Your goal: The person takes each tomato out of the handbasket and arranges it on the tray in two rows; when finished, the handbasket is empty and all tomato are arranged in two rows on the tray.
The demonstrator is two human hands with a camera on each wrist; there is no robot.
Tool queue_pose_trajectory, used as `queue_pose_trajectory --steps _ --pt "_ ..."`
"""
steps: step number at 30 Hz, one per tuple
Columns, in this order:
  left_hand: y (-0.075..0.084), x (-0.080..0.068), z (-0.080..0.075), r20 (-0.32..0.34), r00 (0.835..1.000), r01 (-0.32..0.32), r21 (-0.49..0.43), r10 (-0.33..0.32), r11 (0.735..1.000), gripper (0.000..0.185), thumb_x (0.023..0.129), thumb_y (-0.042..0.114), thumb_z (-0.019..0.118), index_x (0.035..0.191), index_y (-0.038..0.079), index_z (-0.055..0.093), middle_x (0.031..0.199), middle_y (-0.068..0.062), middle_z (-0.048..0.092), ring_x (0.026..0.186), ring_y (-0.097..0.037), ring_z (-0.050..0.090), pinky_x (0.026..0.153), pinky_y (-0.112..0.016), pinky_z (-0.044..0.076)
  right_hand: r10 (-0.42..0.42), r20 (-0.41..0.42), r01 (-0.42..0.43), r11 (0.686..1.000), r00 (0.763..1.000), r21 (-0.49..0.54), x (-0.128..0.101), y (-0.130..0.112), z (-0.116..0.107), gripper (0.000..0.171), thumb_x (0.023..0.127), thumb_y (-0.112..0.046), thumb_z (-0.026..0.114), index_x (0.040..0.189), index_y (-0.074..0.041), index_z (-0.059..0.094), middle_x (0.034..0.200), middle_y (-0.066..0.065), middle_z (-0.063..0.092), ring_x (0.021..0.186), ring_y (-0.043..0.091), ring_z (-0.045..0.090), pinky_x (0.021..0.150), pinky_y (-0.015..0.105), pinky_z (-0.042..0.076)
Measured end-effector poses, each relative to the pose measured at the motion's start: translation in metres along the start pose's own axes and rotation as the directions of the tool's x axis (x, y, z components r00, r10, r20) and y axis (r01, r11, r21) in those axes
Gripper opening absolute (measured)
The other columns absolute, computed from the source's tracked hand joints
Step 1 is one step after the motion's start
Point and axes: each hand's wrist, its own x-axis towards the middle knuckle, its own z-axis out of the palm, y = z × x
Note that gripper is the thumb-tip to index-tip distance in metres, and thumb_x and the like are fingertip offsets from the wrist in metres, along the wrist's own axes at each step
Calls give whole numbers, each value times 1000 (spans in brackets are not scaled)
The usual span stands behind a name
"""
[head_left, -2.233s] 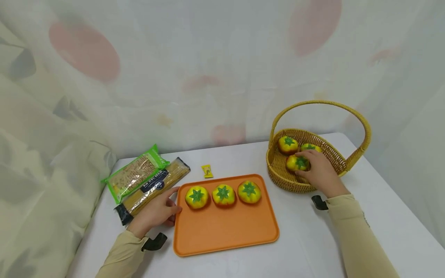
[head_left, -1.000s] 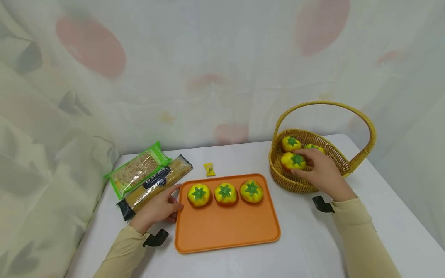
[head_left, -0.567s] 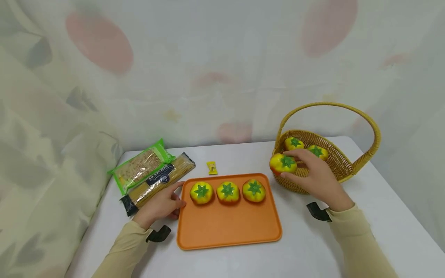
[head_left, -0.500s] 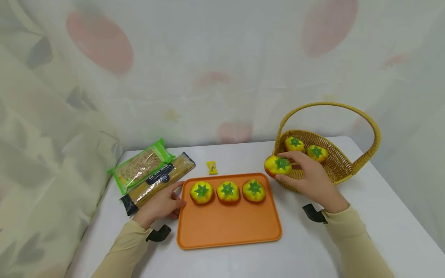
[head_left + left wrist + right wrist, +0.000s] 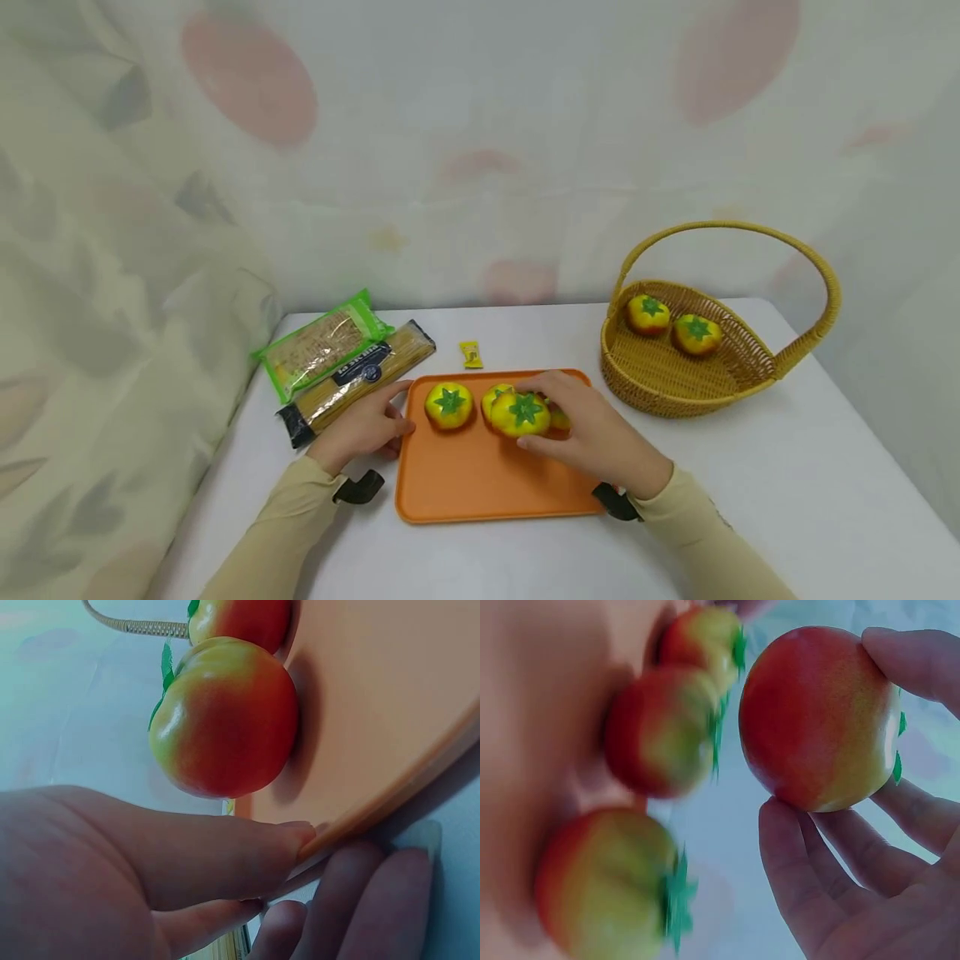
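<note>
My right hand (image 5: 600, 433) holds a yellow-red toy tomato (image 5: 517, 414) with a green star-shaped top, above the orange tray (image 5: 487, 487). The right wrist view shows the held tomato (image 5: 817, 720) pinched between thumb and fingertips, apart from the row on the tray. That row has a left tomato (image 5: 448, 405), a middle one (image 5: 491, 395) partly covered by the held tomato, and a right one (image 5: 559, 419) mostly hidden behind my right hand. At the tray's left edge my left hand (image 5: 367, 427) grips the rim, thumb (image 5: 247, 855) on top and fingers below.
A wicker basket (image 5: 675, 407) with a tall handle stands at the right, two tomatoes (image 5: 672, 323) inside. A green-edged food packet (image 5: 318, 348) and a spaghetti pack (image 5: 360, 379) lie left of the tray. Behind the tray lies a small yellow wrapped sweet (image 5: 471, 354).
My right hand has lifted a tomato out of the basket and carried it left over the tray. The left hand has stayed at the tray's edge. The head view has shifted slightly.
</note>
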Motion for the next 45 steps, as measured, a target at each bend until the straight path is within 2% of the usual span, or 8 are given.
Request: queue_pose_trajectory --steps 5,10,16,18,28,45 --pt "1 5 0 -7 1000 8 11 -8 1000 74 100 14 72 167 18 40 102 -15 67 72 -23 72 65 -36 65 -17 71 17 1000 997 6 8 -15 21 59 92 -39 87 145 -31 61 145 -13 60 131 11 60 113 47 55" --pt "0 4 -1 -11 1000 19 20 -19 1000 74 99 14 73 166 18 42 102 -15 67 72 -23 72 64 -36 65 -12 163 11 1000 987 9 19 -30 43 55 95 -42 84 144 -32 62 140 -11 60 123 9 60 112 43 55" --pt "0 3 0 -10 1000 28 21 -28 999 72 99 15 73 165 19 43 104 -15 67 73 -23 72 64 -35 66 12 239 -12 1000 971 -2 27 -39 62 53 96 -46 82 144 -37 61 148 -10 59 135 13 58 119 46 52" --pt "1 4 0 -8 999 32 18 -32 999 72 100 15 73 165 19 43 104 -15 67 73 -23 72 64 -35 66 -4 242 8 1000 970 -14 28 -39 66 52 97 -46 81 144 -36 61 149 -9 59 138 14 58 120 47 51" --pt "1 3 -1 -9 1000 29 32 -29 999 71 100 16 72 165 20 43 102 -13 67 73 -23 72 65 -35 65 -70 251 82 996 965 -37 32 -34 86 48 98 -46 79 142 -33 63 142 -14 64 127 7 62 115 38 55" --pt "1 1 -1 -13 999 31 39 -31 999 72 100 15 72 165 18 42 103 -14 67 74 -23 71 65 -35 65 -82 259 100 993 962 -60 31 -31 95 50 98 -46 79 143 -29 64 139 -13 64 120 2 62 111 32 57"
